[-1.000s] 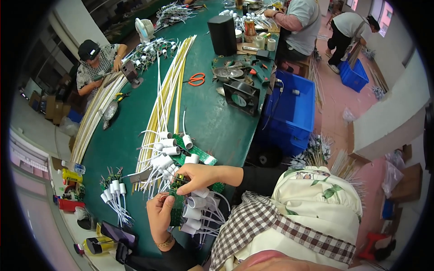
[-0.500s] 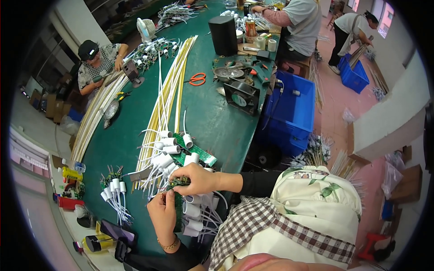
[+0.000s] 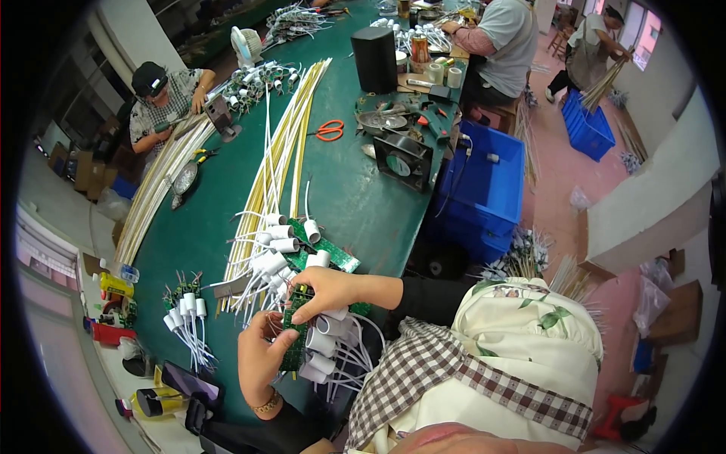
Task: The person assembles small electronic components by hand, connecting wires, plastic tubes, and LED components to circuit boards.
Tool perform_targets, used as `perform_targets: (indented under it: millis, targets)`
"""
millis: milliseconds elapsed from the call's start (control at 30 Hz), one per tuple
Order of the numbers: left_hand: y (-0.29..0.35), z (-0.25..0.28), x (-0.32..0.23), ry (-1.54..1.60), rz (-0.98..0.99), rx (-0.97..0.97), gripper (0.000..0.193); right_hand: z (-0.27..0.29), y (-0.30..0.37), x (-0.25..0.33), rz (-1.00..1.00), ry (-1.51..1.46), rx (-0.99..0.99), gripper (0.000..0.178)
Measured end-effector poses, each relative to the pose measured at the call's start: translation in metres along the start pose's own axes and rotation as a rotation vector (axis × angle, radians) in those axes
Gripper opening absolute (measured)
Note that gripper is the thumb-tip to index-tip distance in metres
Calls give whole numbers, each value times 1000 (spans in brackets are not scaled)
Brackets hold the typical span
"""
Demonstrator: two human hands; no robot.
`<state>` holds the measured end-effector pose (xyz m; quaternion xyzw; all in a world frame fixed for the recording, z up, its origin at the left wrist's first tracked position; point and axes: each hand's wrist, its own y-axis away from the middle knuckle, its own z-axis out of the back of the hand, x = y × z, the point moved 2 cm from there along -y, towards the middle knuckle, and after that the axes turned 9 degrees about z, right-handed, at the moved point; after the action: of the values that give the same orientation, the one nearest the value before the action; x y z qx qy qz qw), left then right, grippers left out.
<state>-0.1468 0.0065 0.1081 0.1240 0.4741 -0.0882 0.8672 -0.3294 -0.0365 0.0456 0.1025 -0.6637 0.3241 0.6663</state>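
A green circuit board strip [image 3: 292, 356] stands lengthwise between my hands near the table's front edge. My right hand [image 3: 325, 293] grips its upper part, thumb across the board's face. At the left edge, my left hand [image 3: 261, 349] has its thumb against the board and its fingers curled; thin wires show beside them, and its fingertips are partly hidden. White lamp sockets [image 3: 321, 342] with white leads lie bunched right of the board, under my right hand. Another pile of white sockets [image 3: 274, 263] and green boards [image 3: 338, 256] lies just beyond.
Long white and yellow strips [image 3: 283, 151] run away across the green table [image 3: 363, 204]. A small socket bundle [image 3: 184, 314] lies left. Orange-handled scissors [image 3: 330, 130], a square fan [image 3: 403, 163] and blue crates [image 3: 484, 189] are farther off. Co-workers sit across and beyond.
Both hands have shifted slightly left; the left thumb and fingers have spread farther apart and the board has turned, showing more of its face. The far-right worker has lifted a bundle of strips.
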Motion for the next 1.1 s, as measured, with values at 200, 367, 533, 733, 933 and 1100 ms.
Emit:
perform_targets:
  millis: [200, 367, 533, 733, 933, 1100]
  targets:
    - [-13, -6, 19, 77, -32, 57, 18, 0, 3, 4, -27, -107, 61, 30]
    - [-18, -16, 28, 104, -73, -40, 22, -3, 7, 23, -35, 102, -75, 24]
    - [-18, -17, 31, 176, 6, -97, 23, -11, 8, 23, 228, 332, -241, 26]
    - [-11, -14, 23, 111, -36, -160, 28, -19, 8, 22, 204, 238, -269, 25]
    - [-8, -15, 18, 152, -28, -285, 27, -24, 2, 18, 306, 291, -335, 21]
    - [-13, -10, 17, 227, 19, -178, 19, -19, 0, 15, 102, -76, -203, 30]
